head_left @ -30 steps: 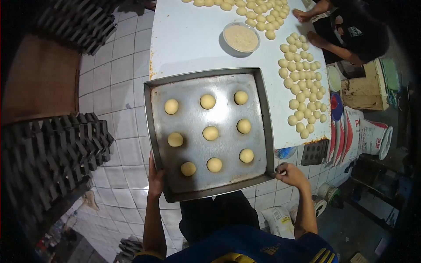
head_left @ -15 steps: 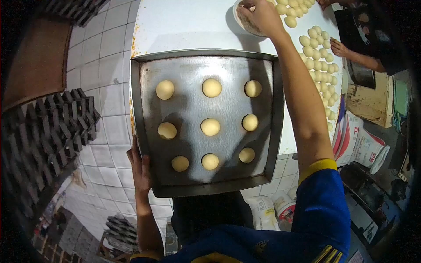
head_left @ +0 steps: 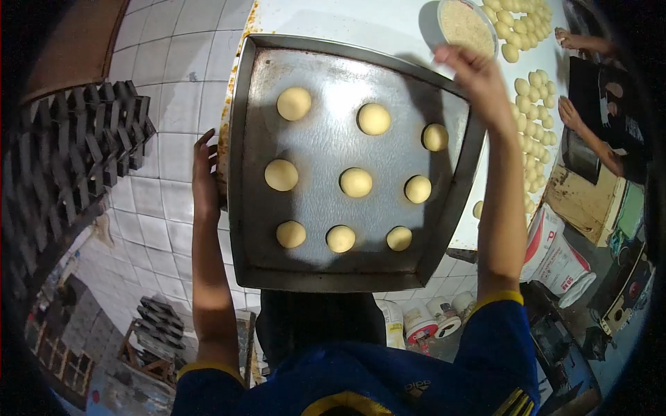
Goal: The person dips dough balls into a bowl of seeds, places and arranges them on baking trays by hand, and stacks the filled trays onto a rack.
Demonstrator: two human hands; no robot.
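A square metal tray (head_left: 319,263) with several round dough balls (head_left: 356,182) in rows rests partly on the white table (head_left: 347,17). Beside the tray's left wall is my left hand (head_left: 206,170), its fingers apart near the table edge; whether it touches the tray is unclear. Above the tray's upper right corner, my right hand (head_left: 472,73) is bent and blurred, its fingertips close to a bowl of pale crumbs (head_left: 466,26). What it holds, if anything, cannot be made out.
More dough balls (head_left: 533,132) lie on the table at the right. Beyond them a person's hand (head_left: 571,114) reaches over the table edge. Dark stacked metal pieces (head_left: 97,139) stand at the left, and white sacks (head_left: 555,256) at the lower right.
My right hand has drawn back from the crumb bowl to above the tray's corner. The tray and bowl appear shifted in view, and my left hand sits higher along the tray's left side.
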